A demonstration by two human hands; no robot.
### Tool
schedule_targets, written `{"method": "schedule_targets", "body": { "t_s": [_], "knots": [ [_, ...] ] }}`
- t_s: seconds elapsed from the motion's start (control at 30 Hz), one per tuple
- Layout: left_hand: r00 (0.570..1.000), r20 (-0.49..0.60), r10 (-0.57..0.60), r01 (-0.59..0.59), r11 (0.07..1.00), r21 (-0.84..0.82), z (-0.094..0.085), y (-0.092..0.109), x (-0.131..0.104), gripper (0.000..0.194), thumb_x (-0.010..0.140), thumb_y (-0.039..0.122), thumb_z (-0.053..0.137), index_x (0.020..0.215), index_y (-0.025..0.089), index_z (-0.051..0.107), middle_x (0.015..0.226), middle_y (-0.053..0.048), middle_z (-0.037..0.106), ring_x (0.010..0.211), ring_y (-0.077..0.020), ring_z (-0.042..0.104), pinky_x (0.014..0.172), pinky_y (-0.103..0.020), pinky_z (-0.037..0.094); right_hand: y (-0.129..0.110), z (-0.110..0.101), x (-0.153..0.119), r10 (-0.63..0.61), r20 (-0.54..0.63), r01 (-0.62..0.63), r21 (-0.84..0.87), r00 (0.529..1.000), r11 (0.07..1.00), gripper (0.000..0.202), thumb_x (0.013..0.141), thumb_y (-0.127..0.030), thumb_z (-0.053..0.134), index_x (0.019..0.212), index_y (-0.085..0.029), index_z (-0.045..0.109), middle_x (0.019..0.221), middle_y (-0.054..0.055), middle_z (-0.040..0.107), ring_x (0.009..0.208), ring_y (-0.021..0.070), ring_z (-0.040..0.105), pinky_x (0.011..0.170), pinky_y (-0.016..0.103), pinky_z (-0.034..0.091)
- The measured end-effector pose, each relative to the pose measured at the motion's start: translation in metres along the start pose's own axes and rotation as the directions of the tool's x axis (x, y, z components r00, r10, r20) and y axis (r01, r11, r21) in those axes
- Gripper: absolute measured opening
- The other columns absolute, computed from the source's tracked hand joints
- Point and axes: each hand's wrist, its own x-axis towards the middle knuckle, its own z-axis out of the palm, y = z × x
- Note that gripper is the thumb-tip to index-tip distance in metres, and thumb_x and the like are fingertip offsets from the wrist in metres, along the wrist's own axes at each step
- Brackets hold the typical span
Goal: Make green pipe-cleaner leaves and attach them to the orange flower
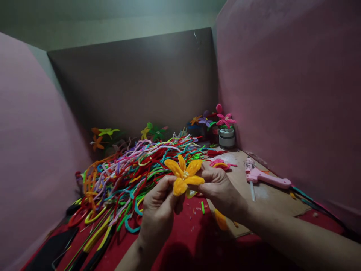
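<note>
The step in hand looks like petal shaping: a fuzzy orange flower [181, 172] with a cluster of pale beads [185, 175] at its heart is held up between two hands, its five petals spread and its face turned toward the wearer. The left hand [159, 209] has thumb and fingers pinching at the lower left of the bloom, just behind the petals there; the right hand [221, 190] pinches at the right side, by the tips of the right-hand petals (exactly which bit its fingertips press is hidden). So the flower lies between the two grips, its beaded middle free of both, raised above the middle of the red-covered counter [183, 233]. The next move, I judge, calls for a steady left grip and a light right one, since such soft petals would probably bend easily and the beads could be knocked askew. Toward the counter's right edge a sheet of cardboard [239, 222] carries a pink glue gun [266, 177], and a loose orange piece [220, 219] lies by the sheet's near edge. A heap of coloured fuzzy stems [135, 165] spreads across the far left, with a yellow-handled tool [97, 238] toward the near-left corner.
</note>
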Motion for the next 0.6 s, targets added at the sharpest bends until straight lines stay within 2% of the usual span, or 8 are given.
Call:
{"method": "schedule_targets", "body": {
  "t_s": [0.13, 0.27, 0.37, 0.43, 0.53, 0.6],
  "knots": [
    [0.991, 0.069, -0.114, 0.123, 0.984, -0.126, -0.002, -0.005, 0.006, 0.026, 0.075, 0.035, 0.059, 0.059, 0.017, 0.049, 0.044, 0.004, 0.043, 0.041, -0.0067, 0.035, 0.043, -0.021, 0.029, 0.003, -0.002, 0.006, 0.127, 0.059, -0.136, 0.181, 0.99, 0.974, 0.011, 0.063, -0.031, 0.071, 0.072, -0.025, 0.072, 0.079, 0.002, 0.062, 0.078, 0.0157, 0.055, 0.066, 0.028, 0.046],
    [0.975, 0.155, -0.16, 0.19, 0.96, -0.204, -0.003, -0.009, 0.013, 0.032, 0.071, 0.039, 0.062, 0.056, 0.015, 0.046, 0.04, 0.005, 0.04, 0.036, -0.0059, 0.034, 0.04, -0.02, 0.028, 0.011, -0.002, 0.008, 0.201, 0.073, -0.214, 0.31, 0.977, 0.926, 0.018, 0.061, -0.026, 0.073, 0.078, -0.024, 0.071, 0.078, 0.0, 0.065, 0.075, 0.0144, 0.058, 0.067, 0.027, 0.047],
    [0.959, 0.192, -0.208, 0.247, 0.947, -0.207, -0.004, -0.009, 0.018, 0.03, 0.071, 0.037, 0.062, 0.058, 0.014, 0.048, 0.043, 0.005, 0.043, 0.035, -0.0051, 0.034, 0.039, -0.02, 0.029, 0.018, -0.001, 0.007, 0.236, 0.047, -0.238, 0.353, 0.971, 0.905, 0.016, 0.062, -0.024, 0.072, 0.078, -0.023, 0.071, 0.075, -0.001, 0.066, 0.072, 0.0131, 0.059, 0.068, 0.026, 0.047],
    [0.944, 0.214, -0.251, 0.286, 0.946, -0.151, -0.004, -0.008, 0.019, 0.028, 0.073, 0.036, 0.06, 0.059, 0.014, 0.05, 0.045, 0.004, 0.046, 0.036, -0.0055, 0.037, 0.04, -0.02, 0.032, 0.021, -0.001, 0.006, 0.257, 0.035, -0.253, 0.355, 0.966, 0.9, 0.014, 0.064, -0.024, 0.071, 0.078, -0.022, 0.071, 0.074, -0.001, 0.067, 0.069, 0.0125, 0.059, 0.063, 0.025, 0.046],
    [0.951, 0.181, -0.25, 0.262, 0.964, -0.048, -0.003, -0.007, 0.019, 0.028, 0.076, 0.034, 0.057, 0.058, 0.013, 0.051, 0.047, 0.003, 0.047, 0.042, -0.0065, 0.041, 0.044, -0.02, 0.034, 0.022, 0.001, 0.006, 0.26, 0.004, -0.245, 0.349, 0.965, 0.904, 0.016, 0.065, -0.025, 0.07, 0.081, -0.023, 0.071, 0.077, 0.0, 0.067, 0.071, 0.0125, 0.06, 0.058, 0.023, 0.044],
    [0.972, 0.101, -0.212, 0.215, 0.976, -0.015, -0.001, -0.007, 0.016, 0.027, 0.077, 0.033, 0.056, 0.06, 0.013, 0.051, 0.049, 0.004, 0.045, 0.044, -0.0056, 0.039, 0.044, -0.018, 0.032, 0.021, 0.003, 0.007, 0.255, -0.025, -0.233, 0.331, 0.967, 0.915, 0.017, 0.064, -0.025, 0.07, 0.081, -0.023, 0.071, 0.082, 0.0, 0.067, 0.074, 0.0128, 0.059, 0.06, 0.023, 0.045]
  ]
}}
